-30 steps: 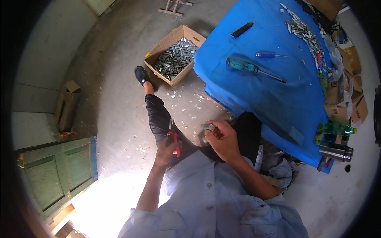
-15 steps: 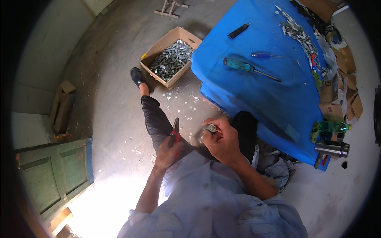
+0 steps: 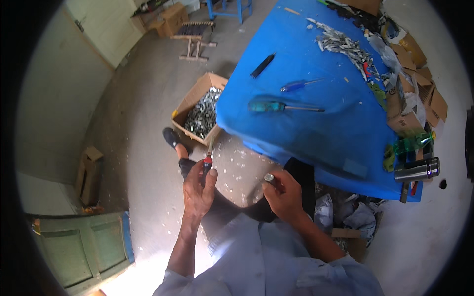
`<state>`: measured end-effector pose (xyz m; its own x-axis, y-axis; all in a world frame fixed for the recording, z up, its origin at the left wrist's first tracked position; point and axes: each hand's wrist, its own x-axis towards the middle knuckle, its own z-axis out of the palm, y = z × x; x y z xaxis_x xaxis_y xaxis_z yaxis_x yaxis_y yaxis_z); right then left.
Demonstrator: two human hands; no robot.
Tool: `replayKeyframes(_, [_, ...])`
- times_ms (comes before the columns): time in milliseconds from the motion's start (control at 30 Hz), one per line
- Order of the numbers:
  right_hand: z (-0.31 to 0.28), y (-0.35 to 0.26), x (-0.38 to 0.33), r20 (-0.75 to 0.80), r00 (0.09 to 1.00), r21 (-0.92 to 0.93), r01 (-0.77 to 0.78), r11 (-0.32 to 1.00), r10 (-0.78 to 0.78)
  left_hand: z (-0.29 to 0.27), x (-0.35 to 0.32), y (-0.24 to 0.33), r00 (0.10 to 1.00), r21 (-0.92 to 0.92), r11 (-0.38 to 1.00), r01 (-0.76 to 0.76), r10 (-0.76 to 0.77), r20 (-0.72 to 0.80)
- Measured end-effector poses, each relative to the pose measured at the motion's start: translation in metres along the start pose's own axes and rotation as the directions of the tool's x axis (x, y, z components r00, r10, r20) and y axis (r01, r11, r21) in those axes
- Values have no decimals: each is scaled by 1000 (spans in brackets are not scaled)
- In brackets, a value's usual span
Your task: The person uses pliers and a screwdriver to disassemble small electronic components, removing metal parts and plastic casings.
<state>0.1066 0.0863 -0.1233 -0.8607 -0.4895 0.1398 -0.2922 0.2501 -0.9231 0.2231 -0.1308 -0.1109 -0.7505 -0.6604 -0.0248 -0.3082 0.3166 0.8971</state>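
Wrapped round red-and-black handles, my left hand (image 3: pixel 198 193) grips what looks like pliers (image 3: pixel 208 161), their metal end pointing away toward the carton. My right hand (image 3: pixel 285 196) is closed round a short silvery metal piece (image 3: pixel 269 177), of which only the end shows above the fingers. Both hands are over my lap, a little apart. Beyond them on the floor stands an open cardboard box (image 3: pixel 193 94) holding many small metal pieces (image 3: pixel 202 114). On the blue-covered table (image 3: pixel 306 133) lie a teal-handled screwdriver (image 3: pixel 266 106), a blue-handled screwdriver (image 3: pixel 295 86) and a black tool (image 3: pixel 262 65).
A heap of metal strips (image 3: pixel 343 44) lies at the table's far right. Along its right edge are a green bottle (image 3: pixel 414 143), a steel flask (image 3: pixel 417 169) and torn cardboard (image 3: pixel 434 106). A folding stool (image 3: pixel 193 39) stands far off; small scraps litter the floor.
The view has shifted, showing more of the far floor. My left hand has raised the pliers and moved forward toward the box; my right hand still holds the metal piece, now lower and turned end-up.
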Motion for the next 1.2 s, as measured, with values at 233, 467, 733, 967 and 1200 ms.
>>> replayKeyframes(233, [-32, 40, -24, -152, 981, 125, -104, 987, 123, 41, 93, 57, 915, 435, 831, -347, 401, -36])
replayKeyframes(467, [-51, 61, -28, -227, 959, 154, -140, 978, 173, 80, 155, 42, 932, 617, 730, -294, 363, 14])
replayKeyframes(733, [-67, 71, -28, -285, 940, 138, -155, 978, 189, 76, 134, 41, 854, 408, 824, -393, 492, -171])
replayKeyframes(967, [-90, 52, 24, -373, 928, -48, -38, 998, 17, 31, 58, -65, 930, 378, 908, -183, 285, -233])
replayKeyframes(1200, [-90, 66, 103, -415, 891, -332, 40, 943, -184, 24, -83, -207, 998, 666, 745, 33, -60, 19])
